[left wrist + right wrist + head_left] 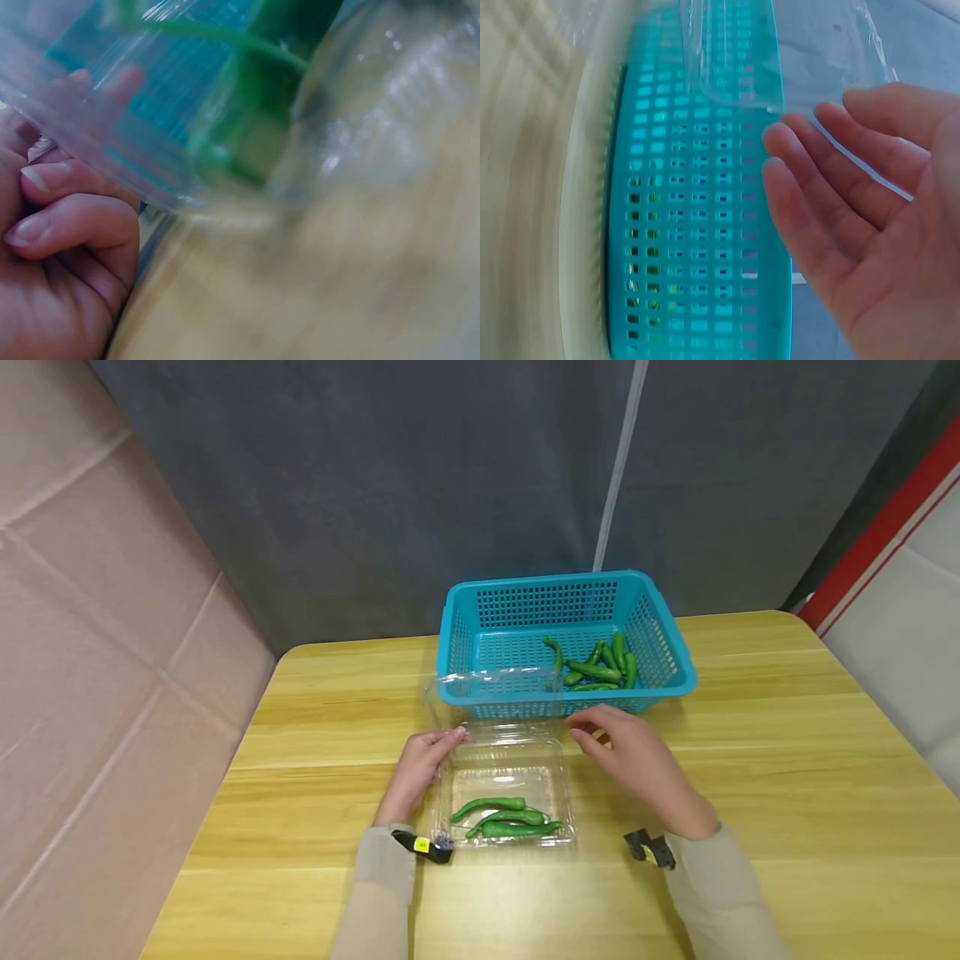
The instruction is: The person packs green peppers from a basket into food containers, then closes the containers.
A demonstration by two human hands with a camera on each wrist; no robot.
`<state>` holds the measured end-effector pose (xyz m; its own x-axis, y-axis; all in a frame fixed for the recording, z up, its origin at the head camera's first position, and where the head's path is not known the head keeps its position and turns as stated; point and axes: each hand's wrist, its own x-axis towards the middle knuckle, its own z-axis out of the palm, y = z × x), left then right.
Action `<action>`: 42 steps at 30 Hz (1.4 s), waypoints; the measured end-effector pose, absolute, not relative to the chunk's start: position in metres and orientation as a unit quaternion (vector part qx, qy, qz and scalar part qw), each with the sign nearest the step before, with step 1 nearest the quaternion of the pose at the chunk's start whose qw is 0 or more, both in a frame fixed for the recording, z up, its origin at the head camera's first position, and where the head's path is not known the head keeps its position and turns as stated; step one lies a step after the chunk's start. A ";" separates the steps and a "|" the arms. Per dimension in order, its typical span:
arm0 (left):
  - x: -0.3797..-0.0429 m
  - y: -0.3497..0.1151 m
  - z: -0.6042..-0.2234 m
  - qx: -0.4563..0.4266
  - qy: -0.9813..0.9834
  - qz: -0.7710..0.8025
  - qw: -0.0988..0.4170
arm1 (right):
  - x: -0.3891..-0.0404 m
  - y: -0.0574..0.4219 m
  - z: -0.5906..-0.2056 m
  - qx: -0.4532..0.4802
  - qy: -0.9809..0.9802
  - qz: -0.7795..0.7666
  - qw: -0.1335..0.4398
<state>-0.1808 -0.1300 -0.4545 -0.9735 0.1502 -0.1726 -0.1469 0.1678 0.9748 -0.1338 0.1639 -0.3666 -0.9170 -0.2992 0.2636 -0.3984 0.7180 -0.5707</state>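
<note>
A clear plastic clamshell box (504, 777) lies on the table with its lid (495, 693) raised at the back. Three green chili peppers (506, 817) rest near its front side. My left hand (422, 767) pinches the box's left edge by the hinge; in the left wrist view its fingers (82, 225) are curled beside the clear wall. At the lid's right side hovers my right hand (633, 756), fingers loosely bent and holding nothing. In the right wrist view its fingertips (776, 139) are close to the lid's corner.
Behind the box stands a blue plastic basket (558, 581), with several green peppers (596, 670) toward its right side. The raised lid overlaps the basket's front in the head view. A dark grey curtain (375, 502) hangs behind the wooden table (787, 760).
</note>
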 end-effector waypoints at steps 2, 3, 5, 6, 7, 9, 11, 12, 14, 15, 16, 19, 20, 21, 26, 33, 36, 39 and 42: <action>-0.178 -0.129 -0.447 0.002 0.753 0.647 0.121 | -0.135 0.167 -0.366 0.181 -0.926 0.319 0.093; -0.177 -0.129 -0.443 0.001 0.753 0.646 0.122 | -0.135 0.168 -0.366 0.180 -0.926 0.316 0.103; -0.174 -0.128 -0.437 0.004 0.754 0.645 0.122 | -0.136 0.170 -0.367 0.178 -0.927 0.307 0.123; -0.173 -0.128 -0.435 0.005 0.753 0.647 0.122 | -0.137 0.171 -0.368 0.177 -0.928 0.300 0.133; -0.174 -0.128 -0.437 0.006 0.751 0.649 0.122 | -0.137 0.172 -0.368 0.178 -0.928 0.294 0.144; -0.177 -0.129 -0.444 0.008 0.749 0.652 0.116 | -0.138 0.174 -0.369 0.179 -0.927 0.287 0.160; -0.180 -0.130 -0.453 0.012 0.749 0.653 0.108 | -0.140 0.176 -0.369 0.174 -0.927 0.285 0.171; -0.181 -0.130 -0.457 0.013 0.749 0.654 0.103 | -0.140 0.177 -0.369 0.171 -0.926 0.286 0.177; -0.183 -0.130 -0.461 0.013 0.752 0.652 0.097 | -0.142 0.179 -0.369 0.165 -0.925 0.287 0.188; -0.183 -0.129 -0.461 0.013 0.751 0.653 0.097 | -0.144 0.180 -0.369 0.160 -0.924 0.289 0.195; -0.183 -0.129 -0.461 0.013 0.751 0.653 0.100 | -0.145 0.181 -0.369 0.156 -0.922 0.291 0.201; -0.182 -0.128 -0.458 0.012 0.743 0.659 0.115 | -0.150 0.185 -0.370 0.141 -0.918 0.295 0.222; -0.181 -0.128 -0.455 0.015 0.741 0.660 0.120 | -0.152 0.186 -0.370 0.135 -0.918 0.296 0.228; -0.179 -0.127 -0.452 0.016 0.741 0.660 0.123 | -0.154 0.187 -0.370 0.130 -0.917 0.297 0.232; -0.172 -0.125 -0.439 0.018 0.743 0.657 0.127 | -0.161 0.192 -0.366 0.116 -0.923 0.292 0.224; -0.170 -0.124 -0.435 0.016 0.748 0.652 0.123 | -0.171 0.198 -0.363 0.111 -0.935 0.274 0.198; -0.170 -0.125 -0.434 0.011 0.751 0.649 0.120 | -0.176 0.199 -0.363 0.104 -0.942 0.263 0.180; -0.171 -0.126 -0.434 0.008 0.753 0.647 0.120 | -0.180 0.200 -0.361 0.096 -0.949 0.254 0.160; -0.172 -0.127 -0.436 0.012 0.751 0.648 0.123 | -0.185 0.200 -0.358 0.089 -0.954 0.250 0.140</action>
<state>-0.1719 -0.1271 -0.4356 -0.9697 0.1776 -0.1679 -0.1401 0.1588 0.9773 -0.1853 0.2003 -0.3577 -0.9450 -0.0995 0.3115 -0.2397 0.8588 -0.4529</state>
